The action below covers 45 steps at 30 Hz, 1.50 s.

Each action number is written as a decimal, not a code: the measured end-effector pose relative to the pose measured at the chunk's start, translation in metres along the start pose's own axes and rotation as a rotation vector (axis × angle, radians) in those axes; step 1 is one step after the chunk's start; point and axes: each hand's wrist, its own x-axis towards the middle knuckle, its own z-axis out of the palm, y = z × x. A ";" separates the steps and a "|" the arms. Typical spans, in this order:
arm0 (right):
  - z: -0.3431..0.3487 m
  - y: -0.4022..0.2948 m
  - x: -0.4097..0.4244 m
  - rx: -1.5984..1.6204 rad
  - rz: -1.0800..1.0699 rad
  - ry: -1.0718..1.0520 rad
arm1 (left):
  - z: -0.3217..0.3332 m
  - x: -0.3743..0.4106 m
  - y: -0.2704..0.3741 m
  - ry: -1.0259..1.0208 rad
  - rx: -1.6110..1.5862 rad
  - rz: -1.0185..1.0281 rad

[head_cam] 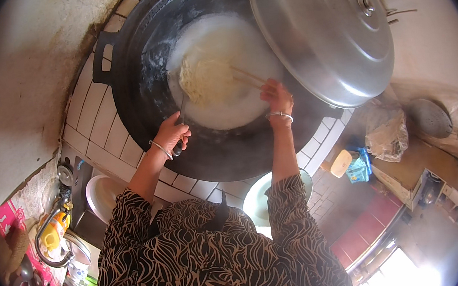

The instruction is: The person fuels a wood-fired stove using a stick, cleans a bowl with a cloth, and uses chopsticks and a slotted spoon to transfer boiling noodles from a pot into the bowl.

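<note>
A large black iron wok (222, 156) is set in a white-tiled stove. Pale, foamy liquid (242, 112) fills its bottom, and a heap of noodles (205, 80) shows at the surface. My left hand (172, 133) grips the dark handle of a metal utensil (183, 106), whose far end is hidden under the noodles. Chopsticks (249, 76) are held in my right hand (277, 96), their tips at the right side of the noodles. To the right, a big domed metal lid (326, 36) leans against the wall over the wok's rim. Steam blurs part of the wok.
A pale enamel basin (256, 203) sits below my right forearm. Left of me are a white bowl (104, 196) and a sink faucet (40, 242). A perforated skimmer (429, 117), a plastic bag (387, 134) and a blue packet (358, 167) lie to the right.
</note>
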 end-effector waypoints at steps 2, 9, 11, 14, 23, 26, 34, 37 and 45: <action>0.005 0.002 -0.007 0.027 0.025 0.003 | -0.001 0.000 -0.001 -0.007 0.010 0.001; 0.022 0.010 -0.022 0.040 0.020 -0.039 | 0.006 -0.006 0.006 -0.076 0.096 0.022; 0.025 0.008 -0.024 0.003 0.032 -0.055 | 0.006 -0.006 0.003 -0.084 0.089 0.019; 0.029 0.000 -0.031 -0.033 0.032 -0.079 | 0.012 -0.011 0.004 -0.091 0.051 -0.004; 0.029 -0.024 -0.051 -0.130 0.028 -0.112 | -0.001 -0.011 -0.008 -0.216 0.020 0.007; 0.033 -0.034 -0.061 -0.158 0.009 -0.133 | -0.001 -0.019 -0.007 -0.223 0.018 0.005; 0.039 -0.062 -0.091 -0.192 -0.038 -0.144 | 0.002 -0.048 0.004 -0.254 -0.017 -0.024; 0.041 -0.072 -0.101 -0.210 -0.071 -0.172 | 0.005 -0.062 0.010 -0.245 -0.034 -0.045; 0.043 -0.109 -0.127 -0.308 -0.136 -0.202 | 0.021 -0.110 0.033 -0.174 0.071 -0.032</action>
